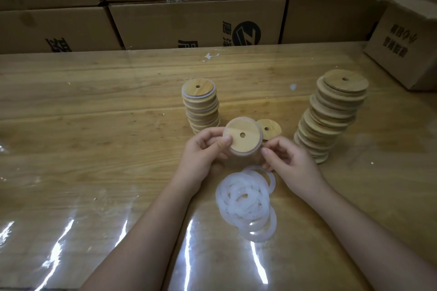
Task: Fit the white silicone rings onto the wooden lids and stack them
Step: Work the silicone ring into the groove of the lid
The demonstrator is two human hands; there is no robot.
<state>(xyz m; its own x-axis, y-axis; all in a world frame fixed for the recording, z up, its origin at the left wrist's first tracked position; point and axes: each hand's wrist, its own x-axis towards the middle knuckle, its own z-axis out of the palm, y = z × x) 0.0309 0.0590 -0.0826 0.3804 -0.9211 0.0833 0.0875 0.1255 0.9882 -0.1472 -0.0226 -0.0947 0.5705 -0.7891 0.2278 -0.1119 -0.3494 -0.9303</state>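
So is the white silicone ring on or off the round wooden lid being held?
On: a white silicone ring rims the visible edge of the round wooden lid, held by left hand and right hand.

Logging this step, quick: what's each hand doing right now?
Left hand: grips the round wooden lid by its edge.
Right hand: pinches the white silicone ring on that lid.

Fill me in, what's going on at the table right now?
A person holds a wooden lid: the left hand grips its left edge, the right hand pinches the white silicone ring at its rim. A pile of loose rings lies nearer the person. Behind stand a stack of ringed lids, left, a taller stack of bare lids, right, and one single lid between.
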